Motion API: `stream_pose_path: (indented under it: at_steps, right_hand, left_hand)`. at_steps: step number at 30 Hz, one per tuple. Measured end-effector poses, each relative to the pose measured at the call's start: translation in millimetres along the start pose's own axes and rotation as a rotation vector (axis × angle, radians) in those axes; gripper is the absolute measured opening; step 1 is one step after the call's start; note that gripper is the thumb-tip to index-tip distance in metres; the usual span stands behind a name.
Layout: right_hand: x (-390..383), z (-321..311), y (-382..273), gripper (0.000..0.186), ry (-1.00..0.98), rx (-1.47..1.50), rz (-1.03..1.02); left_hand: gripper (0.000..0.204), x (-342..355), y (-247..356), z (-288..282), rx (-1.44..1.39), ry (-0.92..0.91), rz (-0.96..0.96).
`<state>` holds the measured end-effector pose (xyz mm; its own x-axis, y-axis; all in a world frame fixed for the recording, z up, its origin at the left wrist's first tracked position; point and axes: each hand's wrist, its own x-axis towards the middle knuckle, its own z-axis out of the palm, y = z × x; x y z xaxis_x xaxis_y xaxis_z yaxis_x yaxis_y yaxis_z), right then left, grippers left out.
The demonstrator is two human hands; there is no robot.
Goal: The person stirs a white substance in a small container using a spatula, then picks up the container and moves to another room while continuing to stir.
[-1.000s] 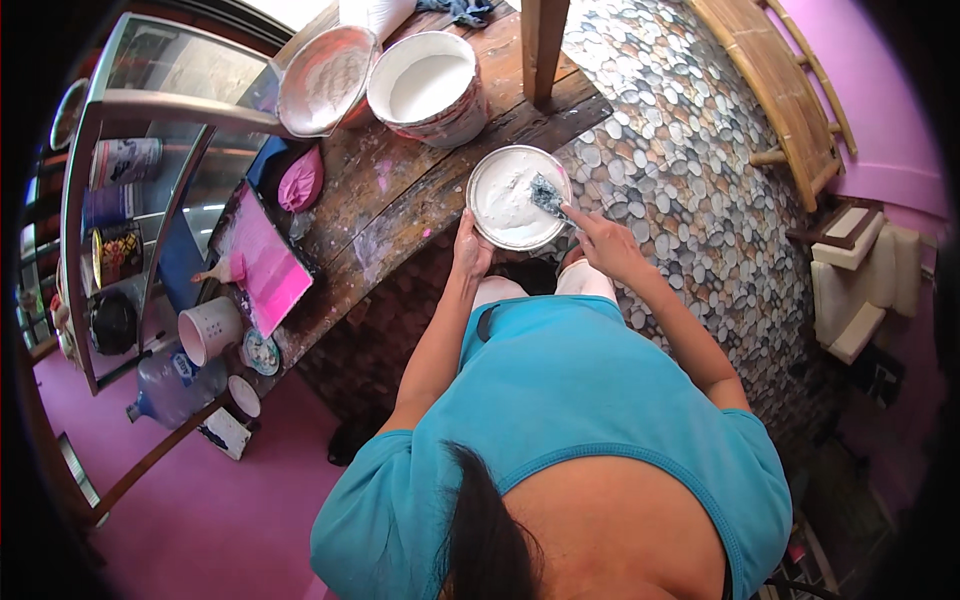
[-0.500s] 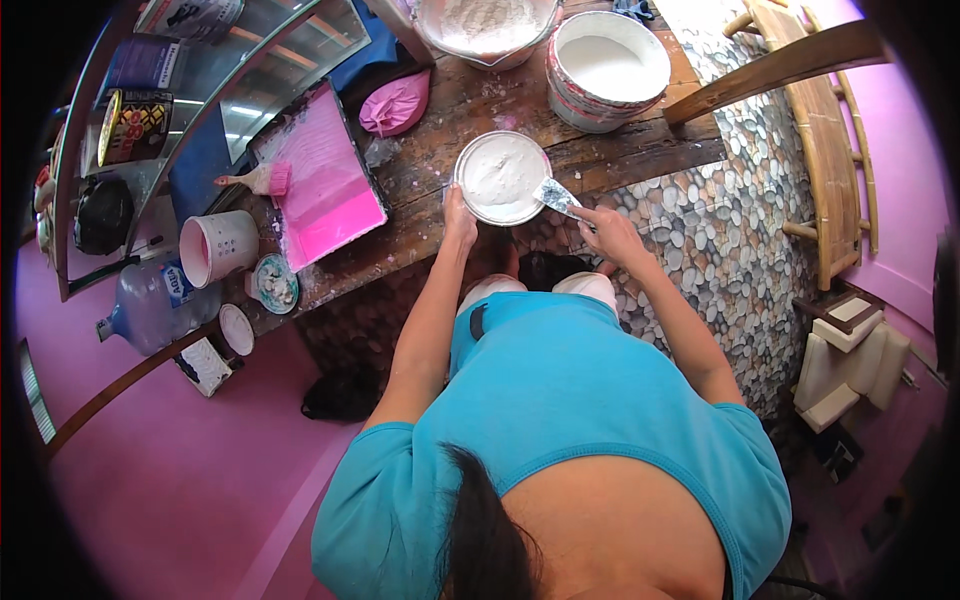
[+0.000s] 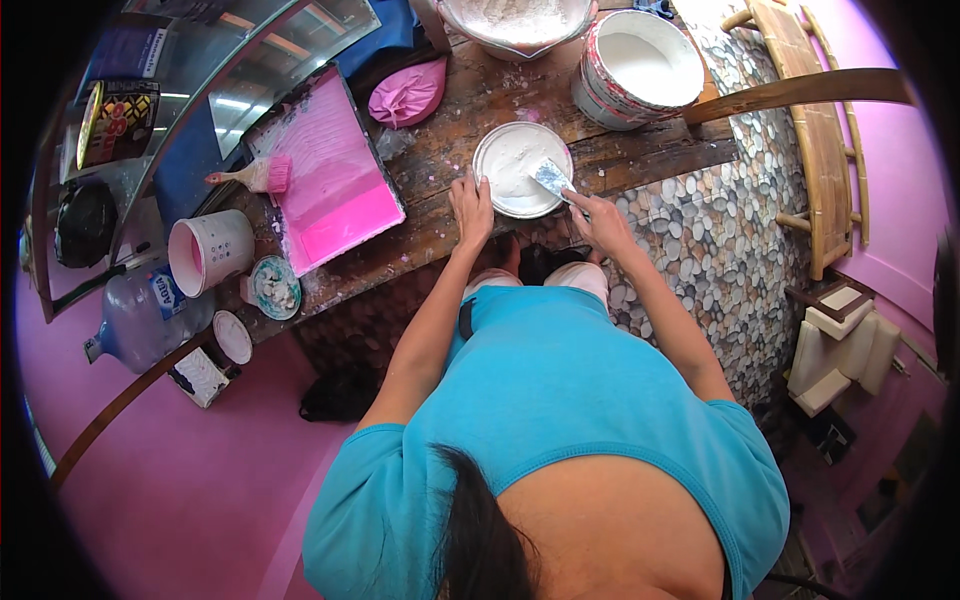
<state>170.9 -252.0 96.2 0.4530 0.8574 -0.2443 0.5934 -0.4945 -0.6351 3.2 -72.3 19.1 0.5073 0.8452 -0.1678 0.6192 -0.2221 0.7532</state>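
A round white tub [image 3: 481, 203] of thick white paste sits at the near edge of the wooden table. My left hand [image 3: 472, 213] grips its left rim, thumb on the rim and fingers along the outer wall. In my right hand [image 3: 603, 224] is a putty knife [image 3: 551, 178], its smeared metal blade tilted down onto the paste inside the tub. My fingers cover the knife's handle.
Behind the tub stand a bucket [image 3: 610, 105] of white liquid and a basin [image 3: 517, 49] of pale powder. Leftward lie a pink paint tray [image 3: 345, 165], a brush [image 3: 262, 176], a pink bundle [image 3: 408, 93] and a white pail [image 3: 227, 248]. A wooden bar [image 3: 800, 95] crosses at right.
The putty knife's blade has moved from the tub's right rim inward over the paste. My left fingers have spread a little at the rim. The whole view has shifted slightly.
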Motion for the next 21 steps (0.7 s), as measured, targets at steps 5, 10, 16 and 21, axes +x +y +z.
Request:
stream_pose_path:
  at_steps: [5, 10, 16, 21]
  right_hand:
    - [31.1, 12.1, -13.3, 0.037, 0.057, -0.072, -0.019]
    - [23.2, 37.5, -21.5, 0.041, 0.001, -0.215, 0.02]
    - [23.9, 55.5, -8.0, 0.045, -0.066, -0.322, 0.022]
    - [31.2, 50.0, -22.2, 0.041, -0.073, -0.258, 0.072]
  left_hand:
    - [0.087, -15.9, 6.9, -11.9, 0.073, -0.037, 0.148]
    - [0.119, -21.8, -8.0, -16.5, 0.114, -0.03, 0.262]
    - [0.124, -18.3, -9.5, -15.0, 0.166, -0.046, 0.334]
    - [0.123, -22.5, -10.6, -12.9, 0.19, -0.039, 0.327]
